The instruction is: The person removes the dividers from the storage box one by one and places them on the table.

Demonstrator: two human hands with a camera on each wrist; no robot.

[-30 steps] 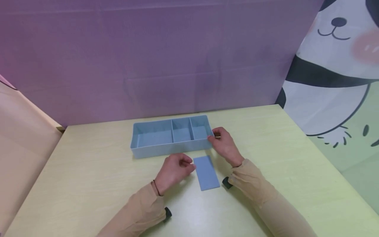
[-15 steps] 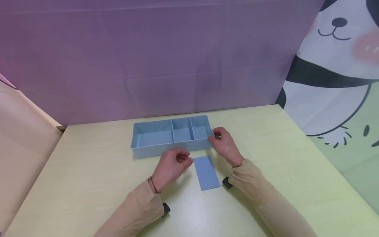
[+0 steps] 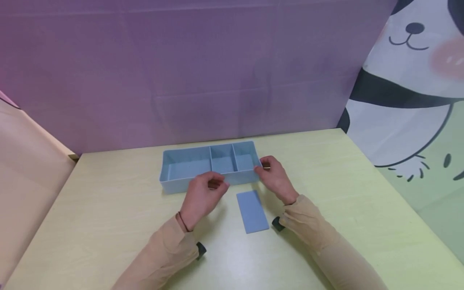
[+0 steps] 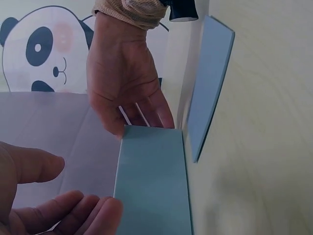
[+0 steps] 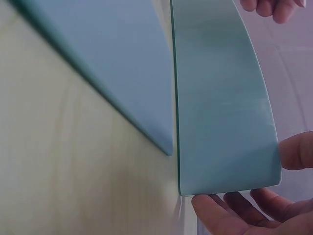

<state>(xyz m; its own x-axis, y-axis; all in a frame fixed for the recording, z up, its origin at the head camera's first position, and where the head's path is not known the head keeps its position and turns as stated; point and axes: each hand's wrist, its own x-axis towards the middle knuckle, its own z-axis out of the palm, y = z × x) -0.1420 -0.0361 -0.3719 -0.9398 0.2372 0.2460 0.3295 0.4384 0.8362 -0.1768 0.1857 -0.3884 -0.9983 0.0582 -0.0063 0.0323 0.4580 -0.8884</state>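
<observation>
A light blue storage box with three compartments stands on the table. My right hand holds its right end; in the right wrist view, the thumb lies at the rim and the fingers lie along the short side wall. Just over the box's front rim, my left hand hovers with loosely bent fingers. In the left wrist view its thumb and fingers are spread apart with nothing between them. A flat blue rectangular panel lies on the table before the box, between both forearms.
The pale wooden table ends at a purple cloth backdrop behind the box. A panda-print wall covering hangs on the right. Black wrist devices are strapped under both sleeves.
My left hand has moved away from the panel, up and to the left, toward the box's front rim. The right hand, box and panel have stayed in place.
</observation>
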